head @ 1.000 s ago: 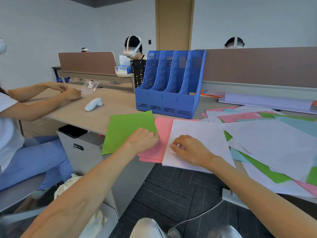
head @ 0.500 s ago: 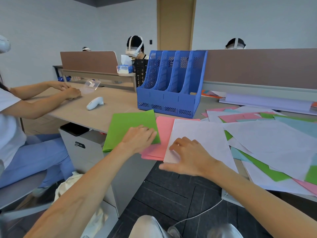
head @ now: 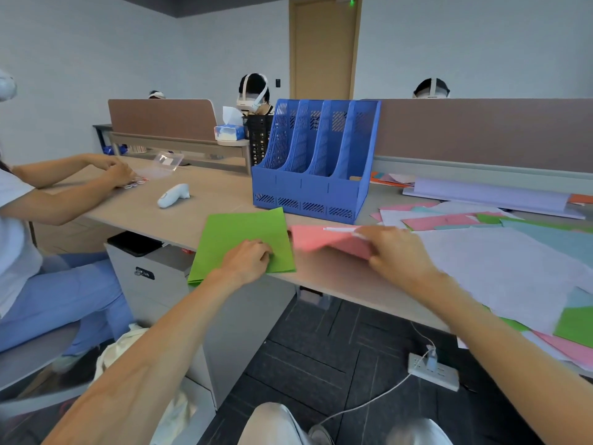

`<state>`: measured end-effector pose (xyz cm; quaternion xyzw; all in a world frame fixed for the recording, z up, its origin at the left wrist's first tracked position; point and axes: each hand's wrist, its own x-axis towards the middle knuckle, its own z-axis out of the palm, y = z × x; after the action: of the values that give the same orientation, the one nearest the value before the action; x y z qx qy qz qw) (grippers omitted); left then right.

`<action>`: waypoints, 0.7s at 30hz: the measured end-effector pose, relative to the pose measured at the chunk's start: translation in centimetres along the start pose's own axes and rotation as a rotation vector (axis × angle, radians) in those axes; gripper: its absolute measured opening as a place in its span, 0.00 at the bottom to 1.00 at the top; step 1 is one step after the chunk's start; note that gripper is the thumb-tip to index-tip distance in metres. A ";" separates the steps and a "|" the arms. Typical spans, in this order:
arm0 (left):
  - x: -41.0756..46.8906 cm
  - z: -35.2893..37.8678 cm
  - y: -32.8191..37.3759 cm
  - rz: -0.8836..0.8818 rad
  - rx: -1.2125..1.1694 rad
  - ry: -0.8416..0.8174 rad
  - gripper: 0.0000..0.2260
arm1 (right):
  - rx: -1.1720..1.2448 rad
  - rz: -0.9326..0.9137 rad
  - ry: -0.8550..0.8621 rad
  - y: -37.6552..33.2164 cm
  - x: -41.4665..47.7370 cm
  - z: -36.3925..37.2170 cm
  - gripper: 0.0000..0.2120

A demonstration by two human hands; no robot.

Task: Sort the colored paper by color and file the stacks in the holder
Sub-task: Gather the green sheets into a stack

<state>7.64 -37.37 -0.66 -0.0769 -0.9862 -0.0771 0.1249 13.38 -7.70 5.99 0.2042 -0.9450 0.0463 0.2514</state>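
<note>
The right hand [head: 396,252], flat on white sheets half a second ago, now pinches the pink stack [head: 321,239] in its fingers and lifts it off the desk [head: 337,274], at 3 o'clock of the green stack [head: 237,239]. The left hand [head: 247,261] stays on the green stack, fingers bent; whether they pinch it cannot be told. Filing in the blue holder [head: 308,187], at 12 o'clock, probably begins.

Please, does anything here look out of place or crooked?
Yes. The green stack, under the left hand, hangs over the front edge of the desk at its near corner. The mixed pile on the right also juts past that edge, with sheets lying askew.
</note>
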 end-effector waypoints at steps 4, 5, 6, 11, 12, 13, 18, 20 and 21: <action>-0.4 0.5 0.2 0.028 0.063 0.009 0.15 | 0.184 0.206 0.163 2.9 0.9 -2.4 0.09; -0.5 0.6 0.2 0.031 0.066 0.018 0.15 | 0.198 0.228 0.205 3.1 1.0 -2.5 0.08; -0.5 0.6 0.1 0.036 0.069 0.021 0.15 | 0.200 0.221 0.226 2.9 0.9 -2.4 0.08; -0.8 0.3 0.1 0.034 0.075 -0.029 0.19 | 0.030 0.016 0.103 -0.5 -0.7 -0.1 0.21; -0.9 0.2 0.1 0.029 0.079 -0.050 0.20 | -0.016 -0.039 0.059 -1.2 -1.1 0.8 0.19; -1.1 0.0 0.2 0.030 0.092 -0.070 0.20 | -0.049 -0.097 0.021 -1.8 -1.4 1.7 0.18; -1.1 -0.4 -0.3 0.045 -0.008 -0.084 0.15 | -0.165 -0.313 -0.039 -3.1 -2.9 4.8 0.14; -1.1 -0.5 -0.3 0.007 -0.063 -0.075 0.16 | -0.202 -0.351 -0.025 -3.4 -3.1 5.4 0.16; -1.1 -0.5 -0.2 -0.004 -0.070 -0.081 0.16 | -0.209 -0.369 -0.030 -3.4 -3.1 5.7 0.16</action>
<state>8.74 -37.80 -0.48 -0.0821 -0.9873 -0.1086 0.0819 14.63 -10.79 -0.59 0.3470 -0.8950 -0.1019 0.2611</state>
